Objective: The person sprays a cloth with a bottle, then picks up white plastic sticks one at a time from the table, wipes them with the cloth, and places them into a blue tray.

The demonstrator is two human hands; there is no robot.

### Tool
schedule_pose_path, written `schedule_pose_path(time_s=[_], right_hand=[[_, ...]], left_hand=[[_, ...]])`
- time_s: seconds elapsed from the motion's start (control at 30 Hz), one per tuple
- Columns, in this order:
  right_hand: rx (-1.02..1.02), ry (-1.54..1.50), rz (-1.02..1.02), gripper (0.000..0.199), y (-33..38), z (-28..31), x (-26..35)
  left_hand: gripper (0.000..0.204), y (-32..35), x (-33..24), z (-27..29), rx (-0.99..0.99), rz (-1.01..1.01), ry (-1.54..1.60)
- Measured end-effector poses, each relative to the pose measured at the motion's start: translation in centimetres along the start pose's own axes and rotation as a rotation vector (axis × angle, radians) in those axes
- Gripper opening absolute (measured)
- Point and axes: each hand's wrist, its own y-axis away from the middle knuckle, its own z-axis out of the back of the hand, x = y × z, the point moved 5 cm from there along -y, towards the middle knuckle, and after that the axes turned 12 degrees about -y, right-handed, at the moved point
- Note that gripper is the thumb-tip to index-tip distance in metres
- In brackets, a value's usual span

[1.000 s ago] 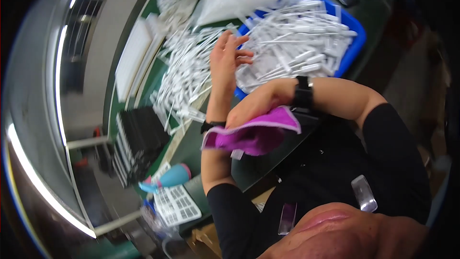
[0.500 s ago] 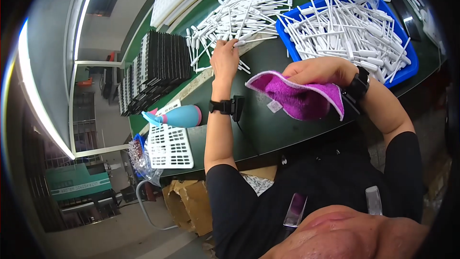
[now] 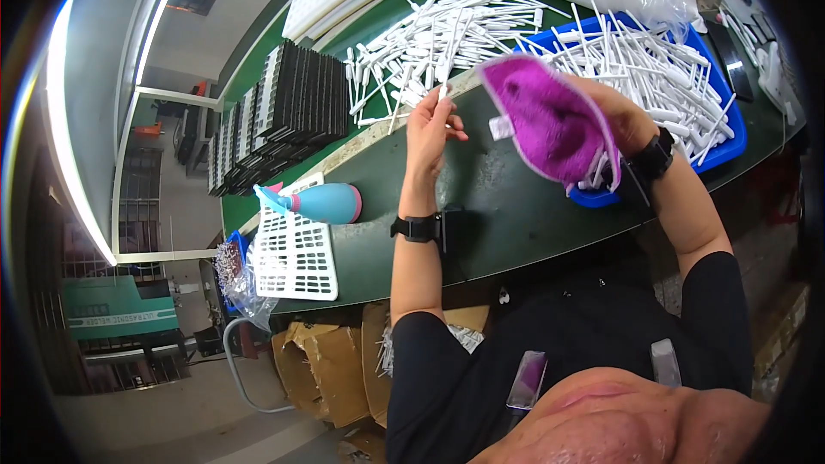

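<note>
The right hand (image 3: 614, 112) grips one magenta fabric cloth with a pale edge (image 3: 554, 125), slanting upper left to lower right, its fingers largely hidden. Over the dark green counter (image 3: 374, 245), the left hand (image 3: 426, 136) pinches one white plastic bulbed stick (image 3: 443, 93), bulb seemingly pointing away from the person. Beyond: one blue plastic tray (image 3: 732, 148) and one pile of uncountable white sticks (image 3: 447, 30).

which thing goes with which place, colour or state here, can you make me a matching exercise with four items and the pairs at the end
1. purple cloth
2. blue tub
3. spray bottle
4. black slabs

A. heaped with white sticks
B. stacked at the left
C. in the right hand
D. light blue with pink parts

Pairs: 1-C, 2-A, 3-D, 4-B
</note>
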Motion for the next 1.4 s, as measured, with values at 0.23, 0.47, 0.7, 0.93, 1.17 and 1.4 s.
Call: schedule_pose_path(time_s=[0.23,0.47,0.7,0.93,1.17,1.4], right_hand=[[-0.128,-0.232,0.234,0.035,-1.9,3.6,1.2],[-0.249,-0.252,0.318,0.034,-1.1,1.6,2.0],[-0.202,-0.257,0.299,0.034,-2.2,4.7,1.9],[-0.159,-0.228,0.332,0.032,-2.2,4.2,2.0],[-0.224,-0.229,0.317,0.028,-2.1,4.5,1.9],[-0.185,-0.249,0.315,0.030,-2.5,4.4,1.9]], left_hand=[[0.030,0.9,0.7,-2.1,0.121,-0.012,0.735],[0.025,1.2,1.3,-1.7,0.047,-0.003,0.734],[0.021,1.6,0.5,-1.8,-0.019,-0.007,0.753],[0.022,1.5,0.8,-1.4,-0.028,-0.025,0.690],[0.024,1.5,1.2,-1.5,-0.066,-0.019,0.692],[0.031,1.4,1.3,-1.1,-0.120,-0.030,0.653]])
